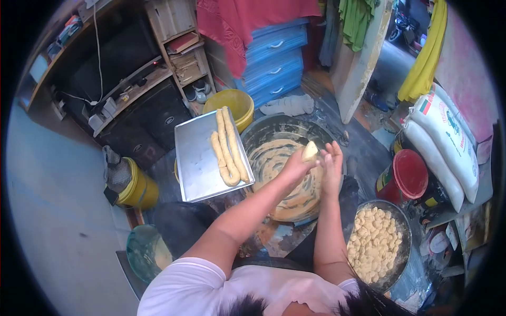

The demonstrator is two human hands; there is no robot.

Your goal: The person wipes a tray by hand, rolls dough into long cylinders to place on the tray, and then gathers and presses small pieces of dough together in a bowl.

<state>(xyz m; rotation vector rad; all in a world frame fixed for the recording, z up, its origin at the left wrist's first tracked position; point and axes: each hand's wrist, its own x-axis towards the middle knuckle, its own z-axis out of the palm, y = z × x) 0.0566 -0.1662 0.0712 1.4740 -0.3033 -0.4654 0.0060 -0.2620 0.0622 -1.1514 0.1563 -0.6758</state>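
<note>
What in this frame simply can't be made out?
Head view:
- dough piece: mostly covered by the left hand and right hand; full shape hidden.
- big bowl: its middle lies behind both forearms.
- bowl of dough bits: near edge cut off by hair and the lens's dark rim.
- sack: print too small to read.

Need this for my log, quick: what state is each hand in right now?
Left hand: closed on the dough piece.
Right hand: open, fingers straight, palm beside that dough piece.
</note>
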